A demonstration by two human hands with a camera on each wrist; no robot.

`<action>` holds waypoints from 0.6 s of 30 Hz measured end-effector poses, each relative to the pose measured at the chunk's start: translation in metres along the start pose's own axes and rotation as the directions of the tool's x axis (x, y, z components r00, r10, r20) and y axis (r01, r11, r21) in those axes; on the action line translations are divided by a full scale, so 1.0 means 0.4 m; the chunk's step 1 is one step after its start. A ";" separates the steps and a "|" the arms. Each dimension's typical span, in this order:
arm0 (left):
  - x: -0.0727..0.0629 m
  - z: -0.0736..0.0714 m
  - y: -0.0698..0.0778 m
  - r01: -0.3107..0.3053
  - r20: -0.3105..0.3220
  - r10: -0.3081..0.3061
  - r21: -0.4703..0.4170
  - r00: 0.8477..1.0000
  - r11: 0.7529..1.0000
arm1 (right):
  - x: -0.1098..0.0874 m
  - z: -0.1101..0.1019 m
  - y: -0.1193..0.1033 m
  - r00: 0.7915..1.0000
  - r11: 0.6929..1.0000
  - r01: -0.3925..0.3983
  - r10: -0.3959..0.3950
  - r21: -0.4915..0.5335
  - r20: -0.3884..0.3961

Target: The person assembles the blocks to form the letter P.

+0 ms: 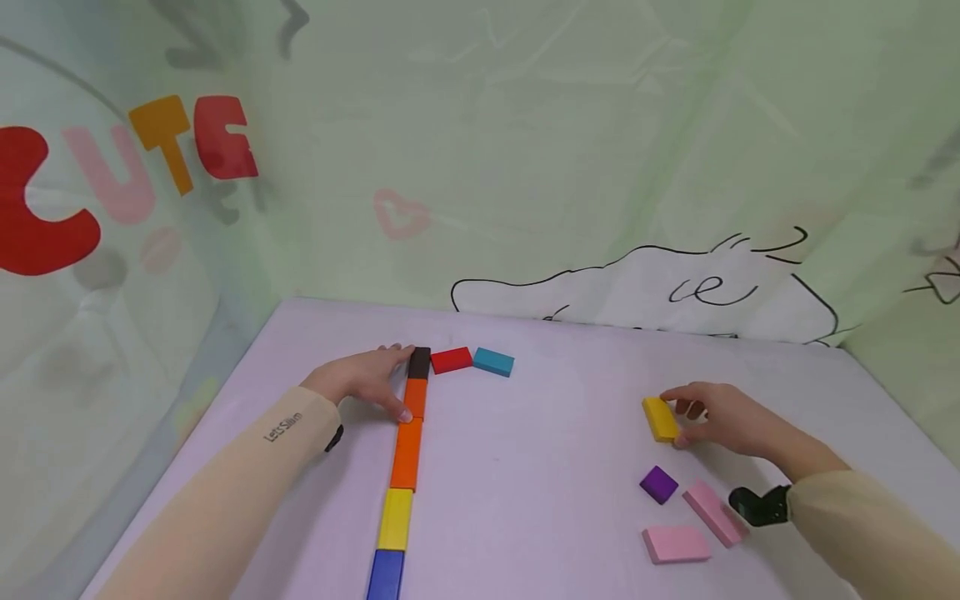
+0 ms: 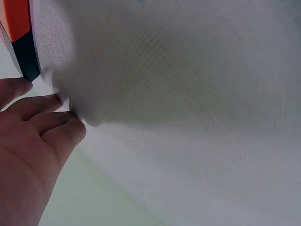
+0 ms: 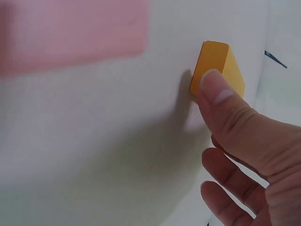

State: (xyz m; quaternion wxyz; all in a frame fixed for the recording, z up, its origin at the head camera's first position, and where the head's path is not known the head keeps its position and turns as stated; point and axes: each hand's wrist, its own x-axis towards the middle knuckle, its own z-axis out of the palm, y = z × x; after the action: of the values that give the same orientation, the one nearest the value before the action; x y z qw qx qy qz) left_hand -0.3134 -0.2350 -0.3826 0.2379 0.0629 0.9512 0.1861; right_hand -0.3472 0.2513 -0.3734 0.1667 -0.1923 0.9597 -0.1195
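Note:
A row of coloured blocks runs away from me on the left side: a blue block [image 1: 386,575], a yellow one [image 1: 395,518], two orange blocks [image 1: 407,452] and a black block [image 1: 419,363] at the far end. My left hand [image 1: 367,379] lies along the row's left side, its index fingertip at the black block and its thumb against the orange ones. Over on the right, my right hand [image 1: 723,421] pinches a separate yellow block [image 1: 660,418] by its ends. In the right wrist view the thumb presses one end of that block; the index finger is hidden.
From the black block, a red block [image 1: 452,360] and a light blue block [image 1: 493,362] continue rightward. Nearer me than the right hand lie a purple block [image 1: 659,484] and two pink blocks [image 1: 677,544]. Fabric walls [image 1: 525,167] rise behind and beside the pale tabletop [image 1: 525,500].

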 end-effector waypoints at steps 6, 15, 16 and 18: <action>0.003 -0.001 0.001 -0.005 -0.004 0.005 0.007 1.000 1.000 | 0.046 0.001 -0.058 1.000 1.000 0.011 -0.011 0.002 0.014; 0.006 0.000 0.000 -0.013 -0.004 0.013 0.021 1.000 1.000 | 0.108 0.023 -0.150 0.999 0.998 0.041 -0.042 0.050 0.020; 0.006 -0.001 -0.001 -0.014 -0.004 0.014 0.020 1.000 1.000 | 0.115 0.026 -0.160 0.998 0.997 0.055 -0.055 0.051 0.012; 0.005 -0.001 -0.001 -0.016 -0.005 0.016 0.019 1.000 1.000 | 0.127 0.031 -0.180 0.997 0.995 0.075 -0.075 0.058 -0.002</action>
State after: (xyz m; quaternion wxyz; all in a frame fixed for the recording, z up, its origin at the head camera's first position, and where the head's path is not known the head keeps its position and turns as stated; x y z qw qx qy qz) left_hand -0.3154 -0.2352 -0.3833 0.2333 0.0722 0.9530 0.1791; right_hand -0.3631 0.1639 -0.3777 0.1675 -0.2235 0.9478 -0.1538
